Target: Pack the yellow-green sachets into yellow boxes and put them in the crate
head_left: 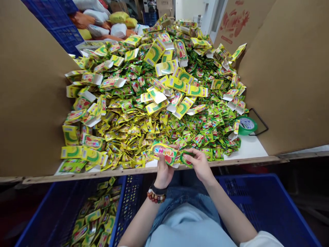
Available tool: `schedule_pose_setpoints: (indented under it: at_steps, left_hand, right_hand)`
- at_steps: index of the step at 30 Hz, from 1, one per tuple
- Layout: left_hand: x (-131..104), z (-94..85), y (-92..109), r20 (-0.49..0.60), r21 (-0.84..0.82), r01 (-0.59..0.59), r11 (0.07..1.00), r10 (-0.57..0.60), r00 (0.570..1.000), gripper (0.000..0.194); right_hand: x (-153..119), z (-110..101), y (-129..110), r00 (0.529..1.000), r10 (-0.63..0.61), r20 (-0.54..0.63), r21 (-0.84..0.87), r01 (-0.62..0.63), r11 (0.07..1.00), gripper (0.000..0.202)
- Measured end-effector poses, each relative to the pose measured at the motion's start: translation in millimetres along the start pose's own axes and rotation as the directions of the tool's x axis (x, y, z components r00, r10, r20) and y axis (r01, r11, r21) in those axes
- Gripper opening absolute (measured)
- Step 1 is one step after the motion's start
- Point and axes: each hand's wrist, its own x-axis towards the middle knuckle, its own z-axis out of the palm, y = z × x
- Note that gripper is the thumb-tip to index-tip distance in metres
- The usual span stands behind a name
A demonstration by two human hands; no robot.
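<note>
My left hand (165, 173) is closed around a small printed carton (162, 153), yellow and green with red fruit on its face, held flat above the table's front edge. Pinched in the fingers of my right hand (202, 166) is a green sachet (186, 157), right at the carton's right-hand end. Whether the sachet's tip is inside the carton I cannot tell. Just beyond both hands spreads a heap of small sachets, yellow ones (131, 128) towards the left and green ones (203, 127) towards the right. Many cartons (181, 84) lie on top, several with white flaps open.
Cardboard walls (28, 89) flank the table, whose wooden front edge (102, 174) runs before me. A roll of green tape (247, 125) lies at the right. Below stand a blue crate (119, 209) with filled cartons, left, and another blue crate (280, 192), right. Sacks (119, 30) are piled behind.
</note>
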Motion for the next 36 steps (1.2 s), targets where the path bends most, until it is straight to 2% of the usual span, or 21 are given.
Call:
schedule_pose_setpoints:
  at_steps: [3, 8, 11, 13, 14, 15, 16, 17, 18, 19, 20, 21, 23, 25, 28, 30, 33, 34, 36]
  left_hand:
    - [-4, 1.4, -8, -0.038, -0.042, 0.006, 0.999, -0.008, 0.999, 0.062]
    - [-9, 5.8, -23, -0.077, -0.037, -0.045, 0.998, 0.042, 0.996, 0.067]
    - [-9, -1.7, -23, -0.070, 0.115, -0.077, 0.990, 0.085, 0.994, 0.065]
    - [-7, -11.2, -13, -0.030, 0.333, -0.227, 0.915, 0.250, 0.968, 0.068]
    - [-5, -16.1, -4, 0.026, 0.458, -0.325, 0.827, 0.354, 0.935, 0.073]
    - [-3, -20.3, 6, 0.122, 0.583, -0.413, 0.700, 0.427, 0.896, 0.079]
    - [-1, -23.6, 16, 0.255, 0.693, -0.478, 0.540, 0.437, 0.863, 0.082]
    - [1, -25.5, 26, 0.396, 0.772, -0.523, 0.361, 0.372, 0.840, 0.082]
    - [3, -26.3, 35, 0.509, 0.813, -0.554, 0.178, 0.246, 0.825, 0.079]
    - [5, -26.1, 40, 0.571, 0.818, -0.575, 0.010, 0.099, 0.815, 0.074]
    - [7, -25.3, 43, 0.588, 0.799, -0.586, -0.130, -0.029, 0.808, 0.067]
    - [8, -24.3, 44, 0.579, 0.774, -0.588, -0.233, -0.114, 0.807, 0.061]
    - [10, -22.9, 37, 0.564, 0.740, -0.580, -0.340, -0.154, 0.811, 0.051]
    - [9, -22.9, 24, 0.573, 0.741, -0.569, -0.357, -0.107, 0.813, 0.047]
    - [6, -23.7, 4, 0.574, 0.802, -0.541, -0.253, 0.072, 0.816, 0.048]
    - [2, -24.2, -7, 0.537, 0.843, -0.517, -0.148, 0.206, 0.818, 0.047]
    - [-2, -26.2, -19, 0.466, 0.876, -0.480, -0.048, 0.341, 0.816, 0.045]
    - [-3, -27.4, -22, 0.443, 0.884, -0.467, -0.028, 0.370, 0.816, 0.046]
    - [-5, -30.9, -29, 0.395, 0.898, -0.439, 0.019, 0.405, 0.825, 0.046]
  right_hand:
    - [-5, 4, 7, 1.000, -0.009, 0.001, -0.011, 0.009, 1.000, 0.029]
    - [-8, 6, 10, 0.989, -0.108, 0.100, -0.186, 0.125, 0.975, 0.023]
    - [-1, -3, 5, 0.987, -0.078, 0.139, -0.212, 0.106, 0.971, 0.024]
    - [5, -13, -2, 0.986, -0.080, 0.144, -0.248, 0.115, 0.962, 0.025]
    - [8, -18, -7, 0.984, -0.097, 0.149, -0.281, 0.136, 0.950, 0.025]
    - [10, -22, -11, 0.980, -0.118, 0.160, -0.323, 0.165, 0.932, 0.023]
    - [11, -26, -16, 0.974, -0.141, 0.178, -0.372, 0.199, 0.907, 0.021]
    - [11, -28, -21, 0.965, -0.160, 0.207, -0.423, 0.236, 0.875, 0.018]
    - [11, -29, -25, 0.954, -0.174, 0.243, -0.470, 0.272, 0.839, 0.015]
    - [10, -29, -29, 0.943, -0.180, 0.280, -0.513, 0.305, 0.802, 0.015]
    - [8, -27, -33, 0.932, -0.183, 0.313, -0.554, 0.336, 0.762, 0.016]
    - [6, -24, -37, 0.923, -0.186, 0.336, -0.599, 0.363, 0.714, 0.020]
    - [1, -18, -41, 0.913, -0.220, 0.343, -0.705, 0.405, 0.582, 0.029]
    - [-3, -11, -41, 0.902, -0.300, 0.309, -0.816, 0.414, 0.403, 0.036]
    - [-7, -3, -33, 0.852, -0.438, 0.285, -0.898, 0.397, 0.188, 0.039]
    - [-10, 1, -22, 0.781, -0.515, 0.353, -0.875, 0.471, 0.115, 0.036]
    - [-17, 6, -5, 0.638, -0.587, 0.498, -0.772, 0.634, 0.035, 0.038]
    - [-20, 7, -1, 0.619, -0.591, 0.518, -0.760, 0.650, 0.014, 0.040]
    - [-26, 10, 5, 0.649, -0.561, 0.514, -0.781, 0.625, 0.007, 0.043]
